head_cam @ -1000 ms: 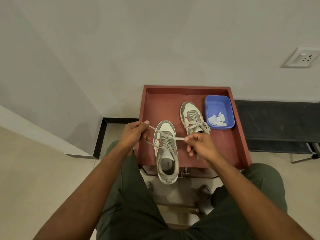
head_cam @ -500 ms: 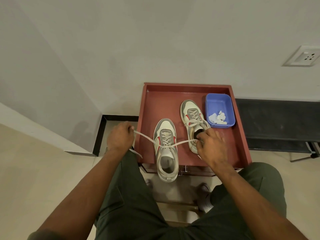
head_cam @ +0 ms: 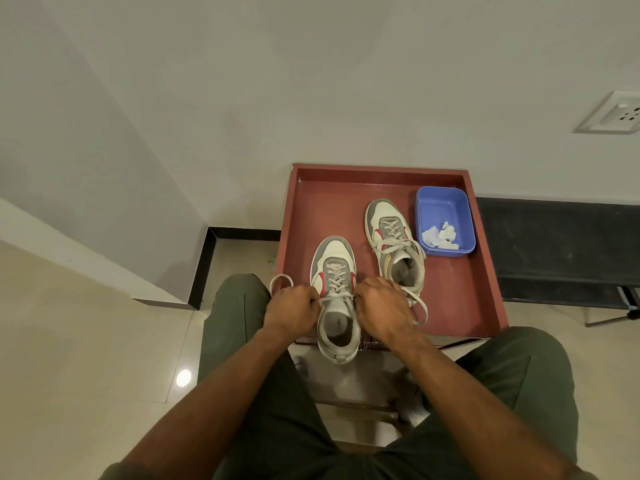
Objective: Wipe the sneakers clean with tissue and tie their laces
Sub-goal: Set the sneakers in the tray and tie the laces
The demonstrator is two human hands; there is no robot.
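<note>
Probably a home room: tiled floor (head_cam: pixel 86 341), plain walls, a wall socket (head_cam: pixel 613 114), dark skirting.

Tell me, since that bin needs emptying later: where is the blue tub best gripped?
Probably by the near rim of the blue tub, coming from above. It sits upright and open, its left wall is close beside the far sneaker, and the tissue lies low inside.

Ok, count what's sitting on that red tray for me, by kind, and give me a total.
Sneakers: 2, the near sneaker between the left hand and right hand, and the far sneaker
Blue tubs: 1, the blue tub holding crumpled tissue
Total: 3 on the red tray
</note>
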